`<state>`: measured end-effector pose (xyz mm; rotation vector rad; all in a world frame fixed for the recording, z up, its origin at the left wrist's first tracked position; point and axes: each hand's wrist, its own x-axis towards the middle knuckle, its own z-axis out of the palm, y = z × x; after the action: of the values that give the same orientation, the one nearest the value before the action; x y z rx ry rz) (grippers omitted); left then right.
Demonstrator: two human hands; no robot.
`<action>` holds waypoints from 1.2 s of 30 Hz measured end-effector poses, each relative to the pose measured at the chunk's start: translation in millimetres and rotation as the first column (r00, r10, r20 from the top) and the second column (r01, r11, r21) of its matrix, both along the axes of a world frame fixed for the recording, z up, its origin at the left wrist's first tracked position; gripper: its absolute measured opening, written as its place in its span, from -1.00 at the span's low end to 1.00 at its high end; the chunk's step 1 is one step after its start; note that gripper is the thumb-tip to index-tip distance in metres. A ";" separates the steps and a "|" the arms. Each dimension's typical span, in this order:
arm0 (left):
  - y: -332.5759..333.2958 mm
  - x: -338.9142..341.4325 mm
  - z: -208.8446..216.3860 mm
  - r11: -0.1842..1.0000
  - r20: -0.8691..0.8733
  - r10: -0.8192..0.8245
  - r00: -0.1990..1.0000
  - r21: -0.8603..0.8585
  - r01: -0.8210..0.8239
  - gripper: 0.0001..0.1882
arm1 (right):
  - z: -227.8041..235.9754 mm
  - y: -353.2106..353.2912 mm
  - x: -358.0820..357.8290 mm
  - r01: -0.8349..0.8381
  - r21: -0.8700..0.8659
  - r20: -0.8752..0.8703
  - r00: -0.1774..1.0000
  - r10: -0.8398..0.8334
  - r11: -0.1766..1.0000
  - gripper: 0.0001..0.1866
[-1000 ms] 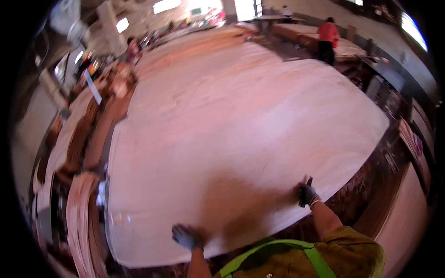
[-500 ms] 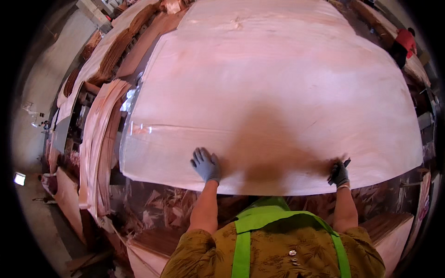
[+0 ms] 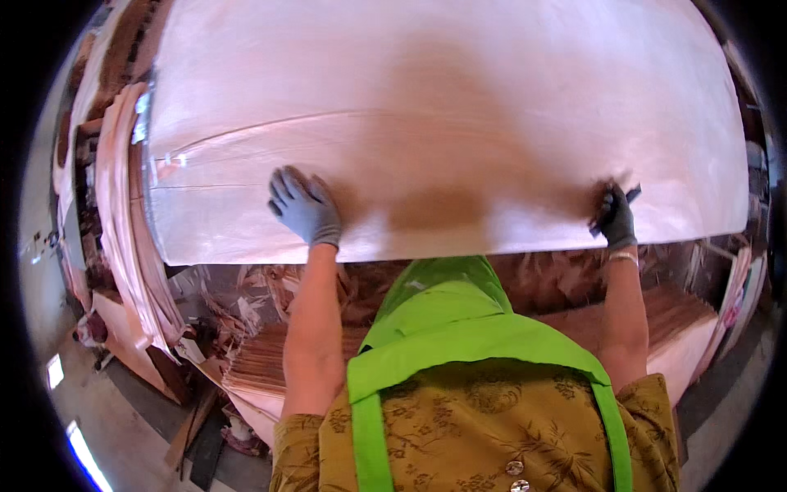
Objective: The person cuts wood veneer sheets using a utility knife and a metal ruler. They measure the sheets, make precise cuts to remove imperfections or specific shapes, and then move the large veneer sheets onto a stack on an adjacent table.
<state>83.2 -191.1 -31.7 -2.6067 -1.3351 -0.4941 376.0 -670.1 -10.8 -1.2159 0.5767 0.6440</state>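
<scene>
A large, pale pinkish sheet of wood veneer (image 3: 525, 82) lies spread before me, its near edge just in front of my apron. Flat on its left part rests my left hand (image 3: 305, 205) in a grey glove, fingers stretched out. My right hand (image 3: 613, 215), in a darker glove, is at the sheet's right near part with its fingers curled round a small dark tool (image 3: 634, 193). One end of the tool sticks out beside the fingers; the rest is hidden. A lengthwise crease or split (image 3: 270, 125) runs across the sheet left of the middle.
Draped veneer sheets (image 3: 123, 205) hang along the left side. Below the near edge lie torn veneer scraps (image 3: 566, 279) and a stack of veneer (image 3: 270, 361). A bare board (image 3: 135, 344) leans at lower left. My body shades the sheet's middle.
The view has tipped downward, so the sheet's far part and a person at far right are out of sight. My left hand lies slightly farther from the near edge; the right still grips the tool.
</scene>
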 end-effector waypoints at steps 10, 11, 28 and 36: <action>-1.8 0.3 4.3 0.999 -0.004 -0.031 1.000 -0.017 0.031 -0.48 | -2.6 -7.8 2.3 0.063 -0.077 -0.032 0.997 -0.065 0.995 -0.87; -2.4 0.2 5.6 0.999 0.002 -0.042 0.999 -0.017 0.043 -0.48 | -3.3 -9.8 2.9 0.054 -0.053 -0.027 0.998 -0.056 0.997 -0.86; -4.6 2.8 8.5 0.999 0.034 -0.051 0.998 0.002 0.051 -0.46 | -13.7 -14.1 8.9 0.112 -0.014 -0.093 0.989 -0.113 0.994 -0.72; -5.5 -1.5 7.7 0.998 0.027 -0.057 0.998 -0.007 0.057 -0.46 | -7.5 -8.8 6.6 0.105 -0.067 -0.063 0.992 -0.109 0.992 -0.78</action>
<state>81.7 -196.6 -24.0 -2.6606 -1.2760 -0.5347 382.6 -678.9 -18.3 -1.2180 0.7180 0.5806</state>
